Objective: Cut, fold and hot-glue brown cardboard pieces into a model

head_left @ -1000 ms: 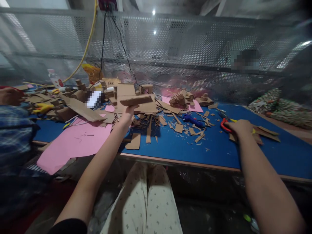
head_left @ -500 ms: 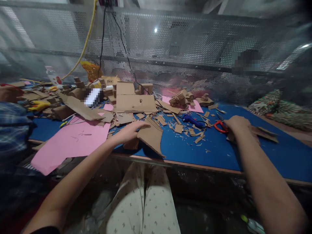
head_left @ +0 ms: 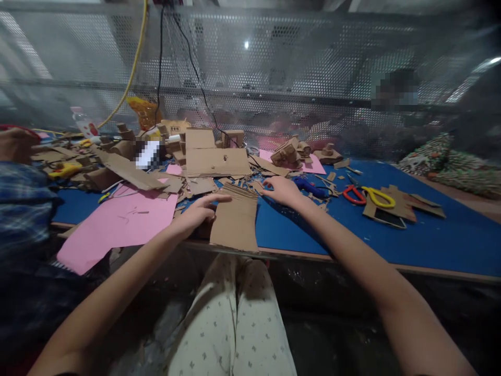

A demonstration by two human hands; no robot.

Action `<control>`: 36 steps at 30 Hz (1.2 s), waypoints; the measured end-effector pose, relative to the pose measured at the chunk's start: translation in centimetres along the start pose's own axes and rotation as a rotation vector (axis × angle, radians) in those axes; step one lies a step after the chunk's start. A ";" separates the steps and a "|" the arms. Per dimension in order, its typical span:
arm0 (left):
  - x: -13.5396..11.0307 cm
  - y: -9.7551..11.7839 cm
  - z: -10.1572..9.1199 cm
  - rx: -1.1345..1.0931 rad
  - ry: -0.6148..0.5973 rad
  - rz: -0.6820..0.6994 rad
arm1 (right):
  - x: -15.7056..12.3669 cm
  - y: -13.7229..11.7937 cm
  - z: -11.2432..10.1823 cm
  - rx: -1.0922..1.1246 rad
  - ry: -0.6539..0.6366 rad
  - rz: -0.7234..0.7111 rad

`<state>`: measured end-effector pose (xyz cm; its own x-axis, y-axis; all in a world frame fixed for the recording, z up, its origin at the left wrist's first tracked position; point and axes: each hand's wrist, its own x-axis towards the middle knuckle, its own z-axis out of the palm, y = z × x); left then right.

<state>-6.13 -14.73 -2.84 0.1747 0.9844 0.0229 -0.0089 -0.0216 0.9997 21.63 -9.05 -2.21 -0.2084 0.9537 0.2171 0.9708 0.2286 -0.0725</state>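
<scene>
A brown cardboard sheet (head_left: 236,222) lies flat at the near edge of the blue table (head_left: 410,240). My left hand (head_left: 198,211) rests on the sheet's left side with its fingers stretched out flat. My right hand (head_left: 282,190) is spread open over cardboard scraps just beyond the sheet's far right corner. The red and yellow scissors (head_left: 368,196) lie alone on a cardboard piece to the right, away from both hands.
A pink paper sheet (head_left: 117,222) hangs over the table's left edge. Cardboard pieces and small models (head_left: 217,159) are piled at the back. A blue glue gun (head_left: 309,187) lies by my right hand. A perforated metal screen (head_left: 297,83) stands behind. Another person's checked sleeve (head_left: 23,203) is at left.
My right hand let go of the scissors and moved left to the scraps. My left hand brought the cardboard sheet down and laid it flat at the table's near edge.
</scene>
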 end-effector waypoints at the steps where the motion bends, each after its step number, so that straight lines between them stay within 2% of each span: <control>1: 0.1 0.2 -0.1 -0.027 -0.092 -0.079 | 0.2 -0.4 0.5 -0.015 -0.027 -0.006; 3: 0.5 0.6 -0.4 -0.061 -0.190 -0.194 | 0.5 -0.9 1.1 -0.049 -0.065 -0.013; 7: 1.9 1.8 -0.7 -0.070 -0.127 -0.272 | 0.9 -1.1 1.2 -0.099 -0.114 -0.027; 11: 3.4 3.2 -0.4 -0.061 0.017 -0.113 | 1.0 -1.3 0.9 -0.155 -0.107 -0.001; 16: 5.2 4.5 -0.2 -0.024 0.082 0.085 | 1.0 -1.0 0.8 -0.176 -0.080 -0.037; 18: 6.4 4.3 0.3 -0.033 0.126 0.103 | 1.2 -0.6 0.6 -0.170 -0.045 -0.020; 22: 9.6 3.0 2.2 -0.206 0.244 0.020 | 1.6 0.5 -0.6 -0.152 0.069 0.033; 24: 10.9 2.2 3.4 -0.215 0.248 0.016 | 1.7 1.4 -1.3 -0.166 0.149 0.047; 26: 11.6 1.2 4.3 -0.156 0.196 0.000 | 1.5 2.4 -1.8 -0.159 0.241 0.069; 29: 12.0 -0.4 5.1 -0.016 0.080 0.014 | 1.2 3.5 -2.2 -0.013 0.370 0.139; 32: 11.8 -2.0 5.6 0.101 0.007 0.042 | 0.8 3.4 -1.9 0.338 0.425 0.137; 34: 11.4 -2.6 5.6 0.229 -0.054 0.102 | 0.5 2.7 -1.2 0.583 0.356 0.079; 36: 10.8 -2.6 5.5 0.442 -0.122 0.216 | 0.1 1.7 -0.2 0.739 0.184 0.020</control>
<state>1.21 -5.04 -5.13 0.3288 0.9222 0.2033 0.3552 -0.3203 0.8782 23.31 -8.65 -2.10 -0.1056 0.9258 0.3628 0.6284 0.3449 -0.6972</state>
